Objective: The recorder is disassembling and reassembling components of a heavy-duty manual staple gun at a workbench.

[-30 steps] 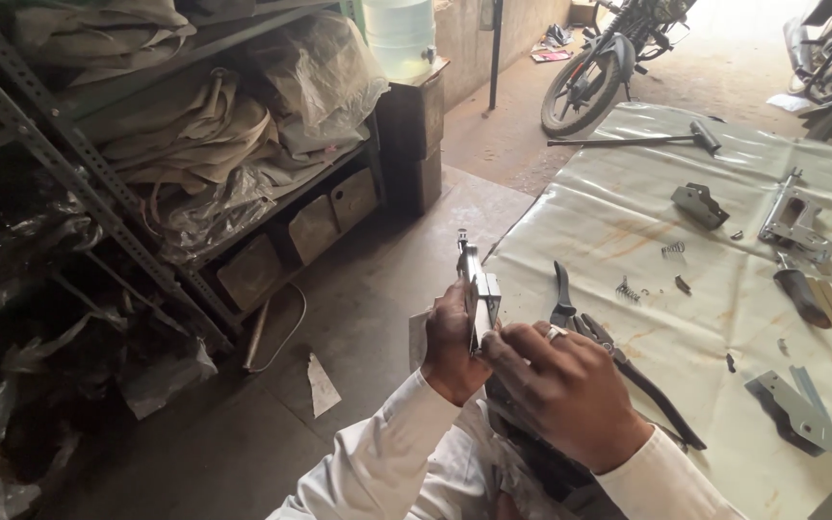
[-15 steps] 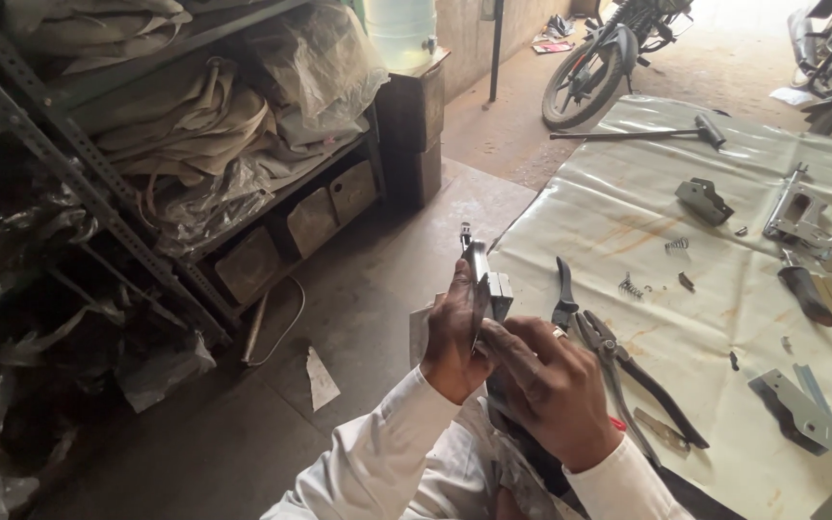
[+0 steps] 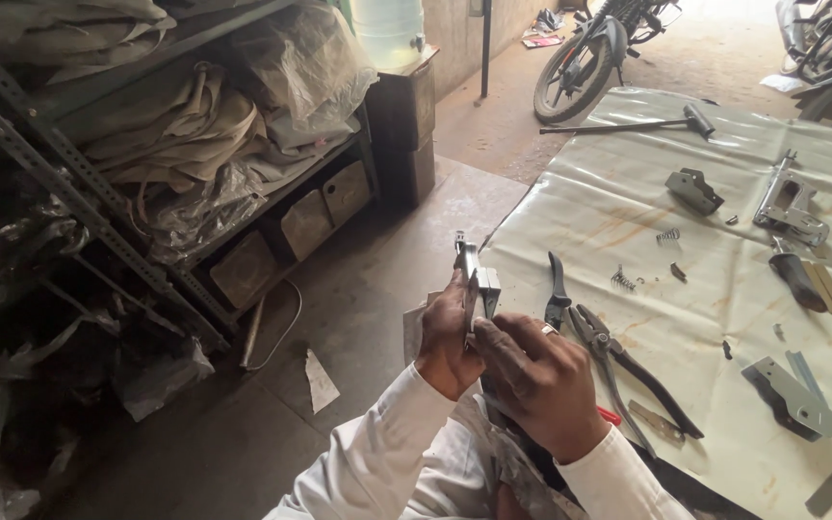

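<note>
While your left hand (image 3: pixel 447 337) and right hand (image 3: pixel 532 380) both pinch the upright metal bracket (image 3: pixel 475 284) in mid-air, at nine o'clock of the pliers (image 3: pixel 618 361), a loose grip could drop it onto the floor (image 3: pixel 358 318)

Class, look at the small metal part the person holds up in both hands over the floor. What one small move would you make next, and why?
Probably bring the metal part back over the pale sheet before working on it. The left hand and right hand hold it above bare floor, while the loose springs and pliers lie on the sheet, so a dropped piece would likely be easier to find there.
</note>
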